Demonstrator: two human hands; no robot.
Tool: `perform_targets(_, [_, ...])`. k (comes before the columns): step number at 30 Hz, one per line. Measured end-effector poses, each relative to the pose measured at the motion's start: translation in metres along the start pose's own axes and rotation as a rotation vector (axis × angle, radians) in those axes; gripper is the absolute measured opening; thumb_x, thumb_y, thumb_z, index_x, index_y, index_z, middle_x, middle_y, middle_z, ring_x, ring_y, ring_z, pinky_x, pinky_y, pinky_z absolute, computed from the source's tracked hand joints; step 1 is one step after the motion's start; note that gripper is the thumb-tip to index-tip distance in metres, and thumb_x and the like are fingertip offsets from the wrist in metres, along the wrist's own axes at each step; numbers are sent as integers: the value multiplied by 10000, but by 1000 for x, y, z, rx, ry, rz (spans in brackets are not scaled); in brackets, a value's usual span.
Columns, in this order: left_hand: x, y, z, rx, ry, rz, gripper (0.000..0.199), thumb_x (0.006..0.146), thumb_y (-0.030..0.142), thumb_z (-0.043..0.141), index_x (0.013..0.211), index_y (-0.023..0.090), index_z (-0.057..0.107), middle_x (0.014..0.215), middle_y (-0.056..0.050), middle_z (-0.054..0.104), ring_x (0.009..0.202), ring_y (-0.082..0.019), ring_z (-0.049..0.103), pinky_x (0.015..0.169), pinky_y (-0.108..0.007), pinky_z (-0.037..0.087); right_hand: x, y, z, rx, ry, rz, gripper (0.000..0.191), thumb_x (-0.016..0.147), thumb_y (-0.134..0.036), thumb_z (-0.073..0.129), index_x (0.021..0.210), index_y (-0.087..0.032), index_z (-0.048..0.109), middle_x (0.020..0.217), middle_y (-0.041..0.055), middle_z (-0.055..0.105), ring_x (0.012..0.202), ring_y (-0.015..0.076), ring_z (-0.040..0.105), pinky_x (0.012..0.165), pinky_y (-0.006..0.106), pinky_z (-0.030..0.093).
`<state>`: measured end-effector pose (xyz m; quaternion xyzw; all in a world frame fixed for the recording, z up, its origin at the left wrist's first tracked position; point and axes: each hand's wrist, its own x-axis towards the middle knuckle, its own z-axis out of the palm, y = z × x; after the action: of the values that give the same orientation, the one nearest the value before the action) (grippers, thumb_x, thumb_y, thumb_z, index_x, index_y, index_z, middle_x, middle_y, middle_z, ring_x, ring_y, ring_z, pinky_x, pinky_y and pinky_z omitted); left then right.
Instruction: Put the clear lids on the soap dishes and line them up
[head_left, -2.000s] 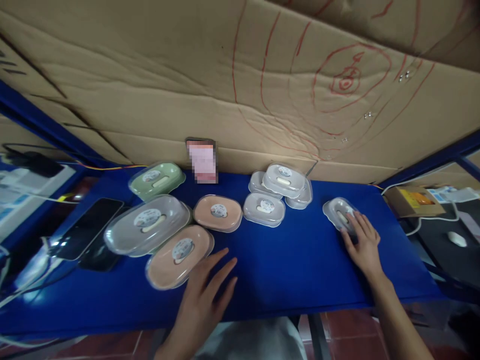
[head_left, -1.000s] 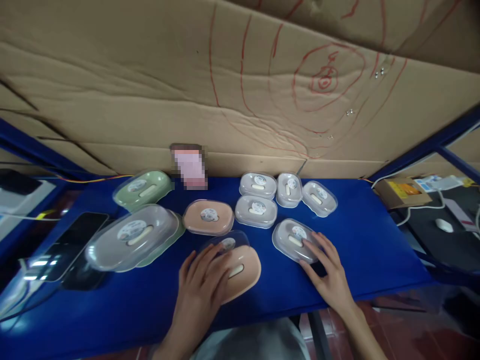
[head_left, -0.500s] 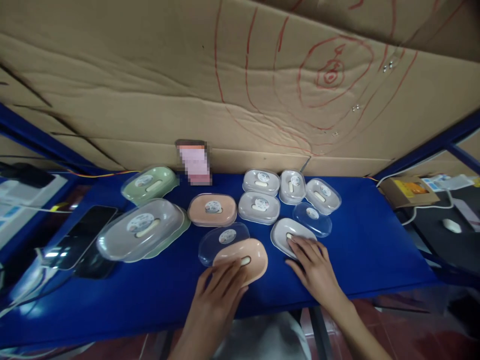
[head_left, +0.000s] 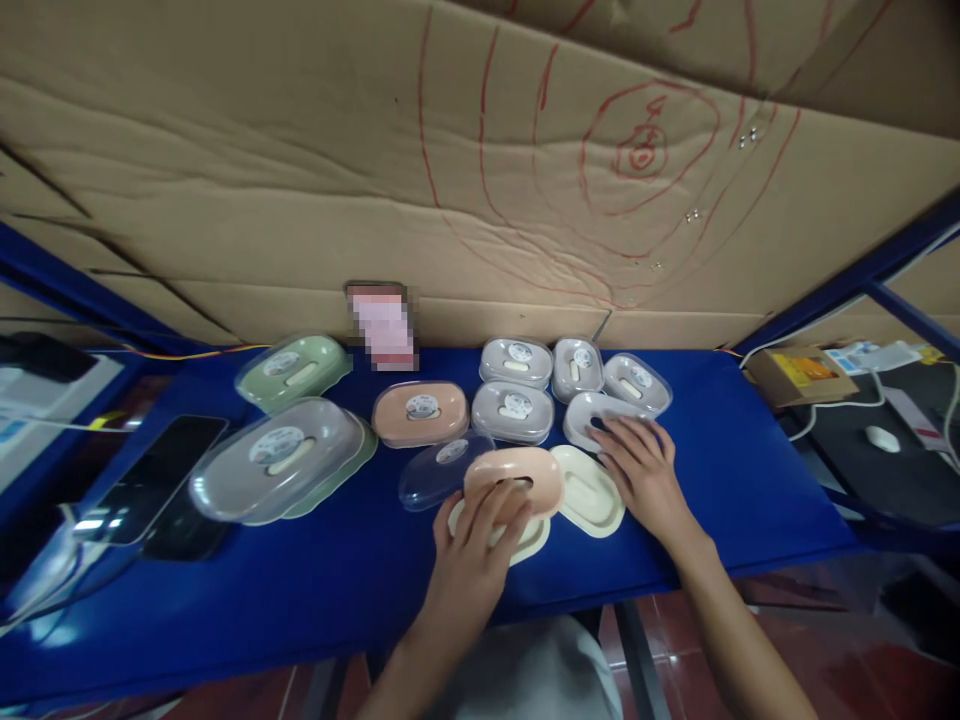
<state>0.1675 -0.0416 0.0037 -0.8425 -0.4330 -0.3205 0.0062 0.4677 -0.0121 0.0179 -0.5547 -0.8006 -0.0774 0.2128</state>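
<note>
My left hand (head_left: 484,535) has its fingers curled over a peach oval soap dish tray (head_left: 536,470), a slot in its middle. A cream oval base (head_left: 534,545) shows partly beneath that tray. My right hand (head_left: 641,470) grips a grey oval soap dish tray (head_left: 581,412) by its near side; its thumb is partly hidden. Between the hands, a second cream base (head_left: 592,490) with a raised centre lies bare on the blue table. A clear lid (head_left: 427,478) with a round label rests just left of the peach tray.
Lidded grey soap dishes (head_left: 514,412) stand behind the trays, with a peach one (head_left: 405,415) to their left. Larger lidded grey (head_left: 240,475) and green (head_left: 296,370) dishes sit left, near phones (head_left: 161,475). A cardboard wall (head_left: 300,200) backs the blue table (head_left: 735,480).
Both trays have come off their cream bases, which now show. The peach tray moved right and away from me; the grey one moved away, over where a clear lid lay.
</note>
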Motion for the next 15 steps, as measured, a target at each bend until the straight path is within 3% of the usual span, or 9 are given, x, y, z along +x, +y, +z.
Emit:
perform_targets(2, [4,3,2,33,3,-2,459,984,17,545,1321,280,711,1431,-107,714,1325,-290,652,1143,-511,390,5,3,1,13,-26,-17,471,1086,-237,539,1541,-355,566,1607,51,574,1517,314,492,1276,591,280])
perform_targets(5, [10,0,-4,14,6,48,496,962,-7,522,1339,262,702,1380,-110,733,1256,-263,682,1077,-448,476,14,13,-5,66,-59,-36,461,1092,-261,516,1540,-356,564,1575,43,604,1493,292,519,1250,550,336])
perform_targets(9, [42,-31,-20,19,-32,98,530,975,30,503,1426,265,650,1419,-105,706,1305,-282,656,1072,-451,508,37,66,-12,-3,2,139,420,1095,-372,509,1499,-315,611,1558,96,612,1465,326,541,1209,573,379])
perform_targets(12, [88,-66,-21,57,-203,128,534,964,42,508,1438,244,647,1518,-133,632,1408,-326,583,1148,-515,465,55,117,-6,-33,-135,319,592,999,-550,642,1514,-262,602,1612,167,543,1484,428,508,1171,679,406])
perform_targets(15, [130,-95,-12,43,-404,170,559,953,26,511,1454,243,628,1549,-121,607,1433,-301,564,1166,-494,445,64,145,0,42,-267,328,715,964,-600,665,1569,-237,548,1627,177,525,1484,412,523,1163,636,469])
